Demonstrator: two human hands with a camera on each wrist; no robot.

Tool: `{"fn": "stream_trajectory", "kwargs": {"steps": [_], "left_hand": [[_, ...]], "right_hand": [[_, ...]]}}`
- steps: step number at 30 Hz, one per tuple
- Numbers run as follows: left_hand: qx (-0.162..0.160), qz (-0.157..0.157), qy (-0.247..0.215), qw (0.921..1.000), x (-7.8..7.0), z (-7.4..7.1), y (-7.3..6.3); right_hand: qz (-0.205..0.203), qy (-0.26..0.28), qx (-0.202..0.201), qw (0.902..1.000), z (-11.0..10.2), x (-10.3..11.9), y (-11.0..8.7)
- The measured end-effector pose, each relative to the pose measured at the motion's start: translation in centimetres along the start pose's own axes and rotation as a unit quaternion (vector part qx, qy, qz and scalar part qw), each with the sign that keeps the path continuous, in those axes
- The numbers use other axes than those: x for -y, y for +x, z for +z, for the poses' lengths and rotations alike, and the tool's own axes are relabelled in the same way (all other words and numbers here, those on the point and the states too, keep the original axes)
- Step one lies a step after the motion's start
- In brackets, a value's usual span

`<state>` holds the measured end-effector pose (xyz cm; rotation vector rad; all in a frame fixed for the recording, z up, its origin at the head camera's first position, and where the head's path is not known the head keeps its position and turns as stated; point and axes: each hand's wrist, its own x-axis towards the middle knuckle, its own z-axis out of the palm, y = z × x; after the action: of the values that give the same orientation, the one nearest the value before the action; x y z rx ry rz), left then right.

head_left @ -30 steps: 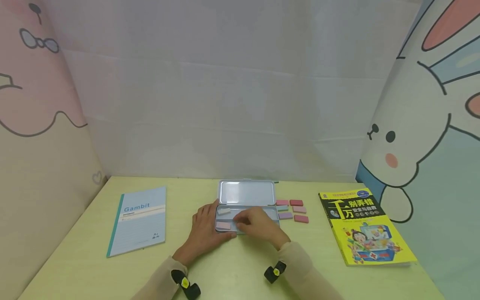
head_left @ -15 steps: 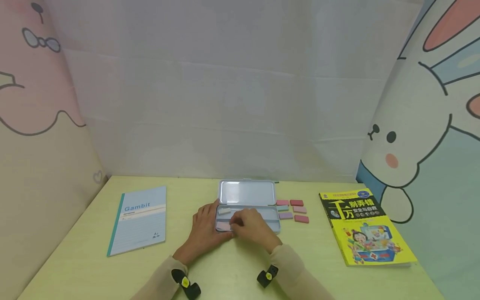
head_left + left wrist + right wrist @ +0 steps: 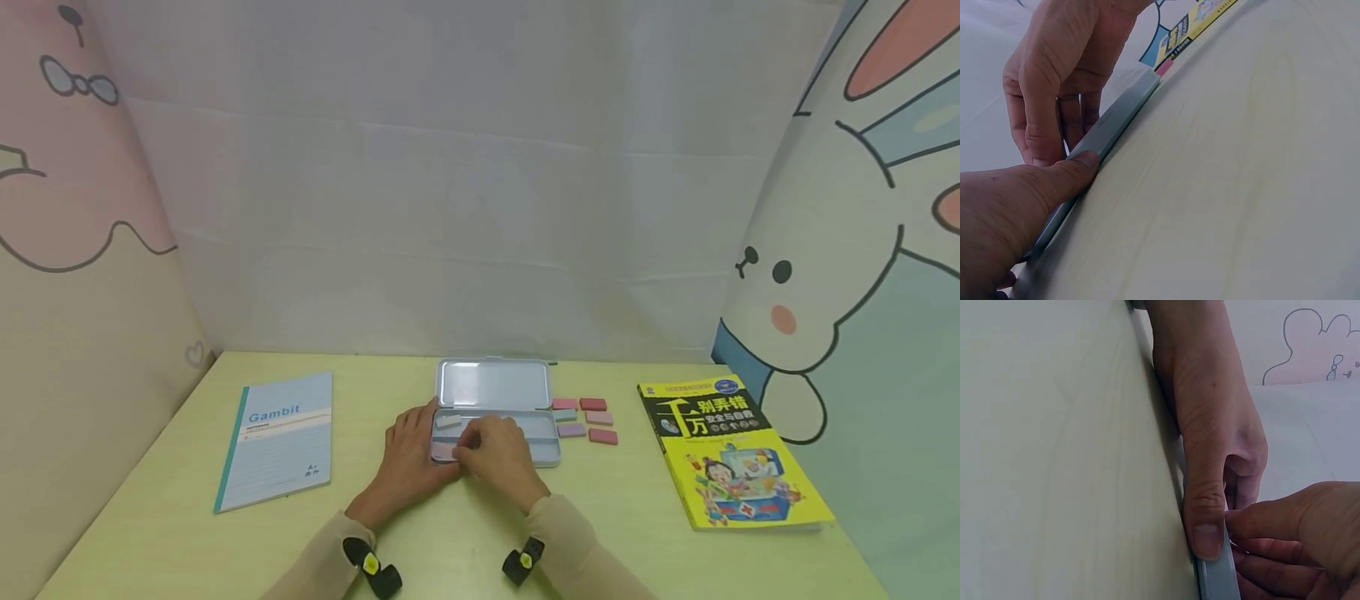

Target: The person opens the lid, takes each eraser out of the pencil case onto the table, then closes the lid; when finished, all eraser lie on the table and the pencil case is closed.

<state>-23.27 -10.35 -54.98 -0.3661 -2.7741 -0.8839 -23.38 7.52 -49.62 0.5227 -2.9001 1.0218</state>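
An open metal pencil case (image 3: 542, 451), pale blue, stands mid-table in the head view, its lid (image 3: 493, 383) tipped back. My left hand (image 3: 411, 454) grips the case's left end; in the left wrist view its thumb (image 3: 1079, 172) lies along the front edge. Inside the front compartment is a pale pink eraser (image 3: 442, 451). My right hand (image 3: 498, 458) reaches in with thumb and fingers curled together at the eraser's right end. Those fingertips are partly hidden, so a pinch cannot be confirmed. In the back compartment lies a white eraser (image 3: 448, 422).
Several pink, red, purple and green-white erasers lie in two columns right of the case, among them a purple eraser (image 3: 572, 430) and a red eraser (image 3: 603, 436). A blue notebook (image 3: 277, 442) lies left, a yellow book (image 3: 738, 458) right. A white curtain (image 3: 450, 208) hangs behind.
My right hand has shifted left inside the case, from beside the pale pink eraser to over its right end. The left hand stays at the case's left end.
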Motion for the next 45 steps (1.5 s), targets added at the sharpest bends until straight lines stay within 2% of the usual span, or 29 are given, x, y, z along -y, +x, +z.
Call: {"fn": "stream_trajectory", "kwargs": {"steps": [7, 14, 25, 32, 36, 45], "left_hand": [[0.007, 0.0, -0.006, 1.0, 0.0, 0.1, 0.0], [0.005, 0.002, -0.015, 0.9999, 0.2, 0.0, 0.2], [0.025, -0.007, -0.044, 0.9987, 0.5, -0.2, 0.3], [0.03, -0.009, -0.041, 0.9987, 0.7, -0.1, 0.2], [0.027, -0.008, -0.042, 0.9987, 0.7, -0.1, 0.2], [0.027, -0.01, -0.037, 0.9989, 0.7, -0.1, 0.2]], "right_hand": [[-0.032, 0.035, 0.019, 0.9987, -0.4, -0.5, 0.3], [-0.027, 0.061, -0.018, 0.9976, -1.1, -0.8, -0.2], [0.046, 0.093, -0.052, 0.9932, -3.6, -2.7, -1.9], [0.098, 0.093, -0.076, 0.9879, -5.7, -4.5, -2.6], [0.111, 0.088, -0.086, 0.9862, -6.9, -5.4, -3.0], [0.14, 0.127, -0.099, 0.977, -8.7, -7.2, -4.1]]}}
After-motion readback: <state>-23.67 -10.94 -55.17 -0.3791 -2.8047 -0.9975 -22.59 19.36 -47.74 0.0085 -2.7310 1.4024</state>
